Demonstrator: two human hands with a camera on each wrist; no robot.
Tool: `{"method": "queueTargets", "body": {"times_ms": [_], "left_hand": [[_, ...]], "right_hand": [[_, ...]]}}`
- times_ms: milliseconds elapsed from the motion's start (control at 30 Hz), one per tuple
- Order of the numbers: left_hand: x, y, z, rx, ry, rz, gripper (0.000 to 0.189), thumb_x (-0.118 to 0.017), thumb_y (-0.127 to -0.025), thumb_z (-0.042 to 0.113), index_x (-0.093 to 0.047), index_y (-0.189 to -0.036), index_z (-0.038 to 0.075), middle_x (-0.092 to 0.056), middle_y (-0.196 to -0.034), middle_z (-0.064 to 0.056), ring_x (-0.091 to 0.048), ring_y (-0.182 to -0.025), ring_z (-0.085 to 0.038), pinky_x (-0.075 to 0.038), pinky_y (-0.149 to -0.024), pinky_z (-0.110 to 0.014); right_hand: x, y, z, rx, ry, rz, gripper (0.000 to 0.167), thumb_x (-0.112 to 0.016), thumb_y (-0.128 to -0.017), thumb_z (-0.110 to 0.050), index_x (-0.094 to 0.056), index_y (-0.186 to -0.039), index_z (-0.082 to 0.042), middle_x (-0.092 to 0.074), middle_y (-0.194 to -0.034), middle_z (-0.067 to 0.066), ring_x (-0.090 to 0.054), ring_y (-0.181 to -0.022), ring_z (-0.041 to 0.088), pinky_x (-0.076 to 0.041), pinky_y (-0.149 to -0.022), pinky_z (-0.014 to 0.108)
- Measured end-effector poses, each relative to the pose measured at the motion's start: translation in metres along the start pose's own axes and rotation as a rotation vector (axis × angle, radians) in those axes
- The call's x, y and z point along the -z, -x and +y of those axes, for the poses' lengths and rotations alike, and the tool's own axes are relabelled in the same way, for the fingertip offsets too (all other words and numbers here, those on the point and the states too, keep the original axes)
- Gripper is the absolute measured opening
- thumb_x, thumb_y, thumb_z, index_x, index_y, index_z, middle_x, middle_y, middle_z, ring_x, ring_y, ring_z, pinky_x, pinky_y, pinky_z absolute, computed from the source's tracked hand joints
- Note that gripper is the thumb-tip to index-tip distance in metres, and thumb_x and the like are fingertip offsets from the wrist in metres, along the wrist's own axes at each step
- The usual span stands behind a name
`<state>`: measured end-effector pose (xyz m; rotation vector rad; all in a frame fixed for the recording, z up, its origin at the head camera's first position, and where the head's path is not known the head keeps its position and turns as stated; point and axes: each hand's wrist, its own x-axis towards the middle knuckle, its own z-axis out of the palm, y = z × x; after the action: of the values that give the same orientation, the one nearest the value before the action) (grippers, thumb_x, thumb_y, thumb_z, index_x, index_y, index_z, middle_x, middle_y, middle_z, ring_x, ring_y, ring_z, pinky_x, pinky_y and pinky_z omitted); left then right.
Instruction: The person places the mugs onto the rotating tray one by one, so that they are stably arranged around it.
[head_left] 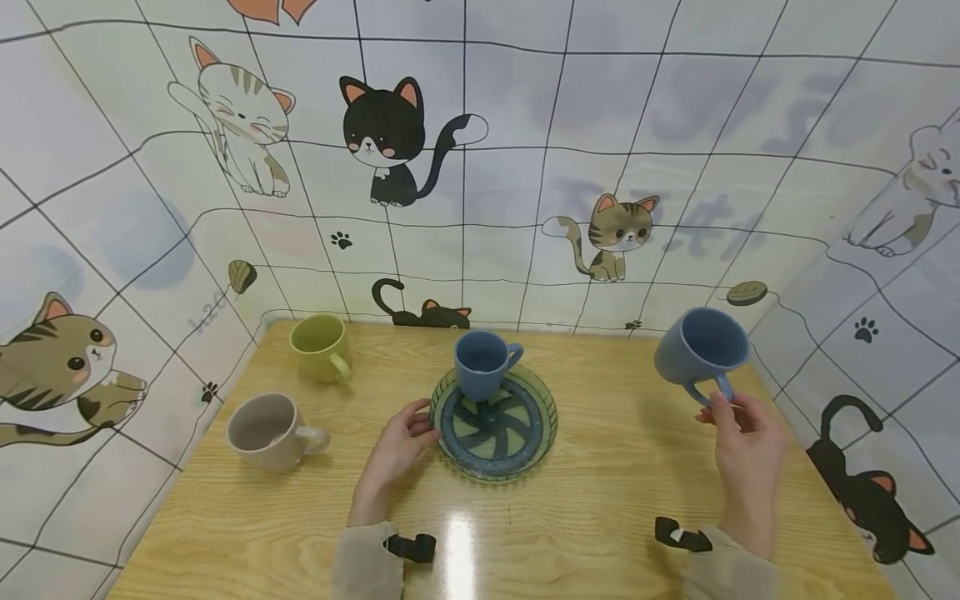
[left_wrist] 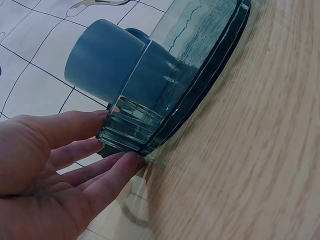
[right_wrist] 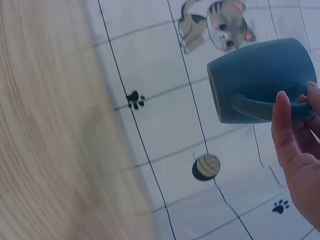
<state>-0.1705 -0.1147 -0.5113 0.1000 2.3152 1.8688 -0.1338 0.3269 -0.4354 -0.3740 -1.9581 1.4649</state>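
On the tabletop (head_left: 600, 492), only the head view shows swirls (head_left: 491, 421) in the dish (head_left: 497, 467).

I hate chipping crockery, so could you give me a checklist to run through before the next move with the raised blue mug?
1. Right hand gripping the raised blue mug by its handle: ok.
2. That mug clear of the table: ok, held above it.
3. Left hand touching the glass dish: ok, fingertips at its side.
4. Blue cup upright on the dish: ok.
5. Dish bare: not ok, the cup occupies its far part.
6. Room for both on the dish: cannot tell.
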Motion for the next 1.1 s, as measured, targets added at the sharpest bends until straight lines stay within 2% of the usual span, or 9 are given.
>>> {"method": "queueTargets", "body": {"times_ms": [67,300,533,700,900,1100], "left_hand": [[0.000,0.000,-0.001,0.011,0.003,0.006,0.059,-0.064,-0.092,-0.002,-0.039,-0.145,-0.003,-0.053,-0.130,-0.028,-0.056,-0.117,-0.039,-0.052,-0.090,-0.044],[-0.001,0.000,-0.003,0.011,0.002,0.003,0.059,-0.065,-0.092,-0.002,-0.040,-0.145,-0.003,-0.054,-0.129,-0.028,-0.056,-0.116,-0.039,-0.052,-0.089,-0.045],[0.000,-0.001,-0.004,0.004,0.017,0.002,0.059,-0.065,-0.092,-0.002,-0.039,-0.145,-0.004,-0.053,-0.129,-0.029,-0.056,-0.116,-0.041,-0.052,-0.089,-0.045],[0.002,-0.001,-0.001,0.009,0.016,0.011,0.059,-0.065,-0.092,-0.002,-0.039,-0.145,-0.003,-0.054,-0.129,-0.027,-0.057,-0.116,-0.038,-0.052,-0.089,-0.045],[0.001,0.000,0.001,0.010,0.000,0.015,0.060,-0.066,-0.091,-0.001,-0.040,-0.145,-0.003,-0.054,-0.128,-0.028,-0.057,-0.116,-0.039,-0.051,-0.090,-0.045],[0.000,0.002,0.001,0.013,-0.006,0.011,0.060,-0.066,-0.092,-0.001,-0.039,-0.145,-0.004,-0.054,-0.128,-0.028,-0.056,-0.116,-0.039,-0.051,-0.090,-0.045]], "right_hand": [[-0.007,0.002,-0.001,0.027,0.009,-0.035,0.024,-0.069,-0.093,-0.013,-0.068,-0.106,0.007,-0.067,-0.074,-0.002,-0.065,-0.064,0.005,-0.048,-0.063,0.014],[-0.034,0.012,-0.006,0.104,-0.091,-0.159,0.016,-0.065,-0.093,-0.001,-0.066,-0.102,0.012,-0.067,-0.076,0.005,-0.065,-0.064,0.008,-0.053,-0.064,0.016],[-0.058,0.031,-0.037,0.163,-0.105,-0.330,0.012,-0.062,-0.093,0.005,-0.064,-0.100,0.014,-0.063,-0.078,0.026,-0.066,-0.067,0.015,-0.055,-0.066,0.021],[-0.075,0.038,-0.035,0.166,-0.147,-0.435,0.013,-0.062,-0.093,0.006,-0.063,-0.101,0.015,-0.059,-0.083,0.032,-0.066,-0.067,0.020,-0.057,-0.067,0.025],[-0.091,0.046,-0.030,0.167,-0.166,-0.530,0.011,-0.062,-0.093,0.005,-0.065,-0.101,0.013,-0.059,-0.086,0.027,-0.066,-0.068,0.029,-0.057,-0.069,0.028],[-0.102,0.053,-0.025,0.156,-0.181,-0.580,0.011,-0.063,-0.092,0.006,-0.065,-0.100,0.014,-0.058,-0.086,0.022,-0.065,-0.069,0.032,-0.058,-0.066,0.033]]}}
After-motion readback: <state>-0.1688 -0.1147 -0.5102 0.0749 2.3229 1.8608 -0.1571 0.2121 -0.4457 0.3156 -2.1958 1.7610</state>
